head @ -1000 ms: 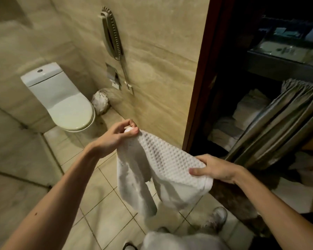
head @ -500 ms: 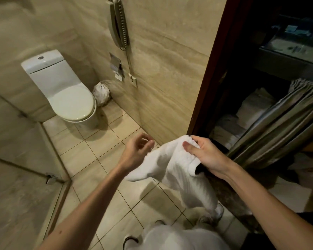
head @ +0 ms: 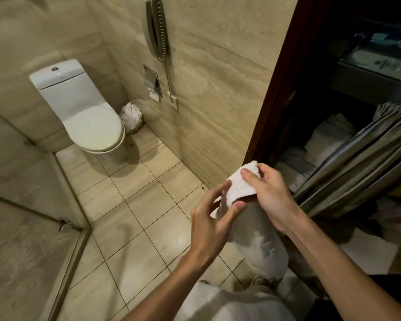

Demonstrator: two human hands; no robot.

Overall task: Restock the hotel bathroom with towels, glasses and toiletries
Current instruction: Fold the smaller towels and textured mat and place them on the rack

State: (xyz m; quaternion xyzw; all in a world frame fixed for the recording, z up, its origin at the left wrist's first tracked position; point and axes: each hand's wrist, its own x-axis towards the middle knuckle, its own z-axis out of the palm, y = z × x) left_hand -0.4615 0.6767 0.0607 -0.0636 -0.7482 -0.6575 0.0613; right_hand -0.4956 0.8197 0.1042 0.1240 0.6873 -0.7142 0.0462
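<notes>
A white waffle-weave towel [head: 237, 185] hangs in front of me, its lower part [head: 262, 249] drooping toward my shoes. My right hand [head: 272, 195] pinches the bunched top of the towel between thumb and fingers, beside the dark door frame. Just left of it, my left hand [head: 212, 218] has its fingers spread and nearly straight, and its thumb and fingertips touch the towel's left edge. Whether the left hand has any hold on the cloth is unclear.
A white toilet [head: 88, 119] stands at the back left beside a tied white rubbish bag [head: 132, 117]. A wall phone [head: 158, 26] and paper holder [head: 152, 83] hang on the tiled wall. Right of the door frame [head: 285, 77], a curtained cart [head: 357, 163] holds folded towels [head: 326, 140]. A glass partition [head: 21, 228] runs along the left.
The towel was spread between both hands; my left hand let go and now reaches back to its edge. My right hand has gathered the top and the towel hangs bunched.
</notes>
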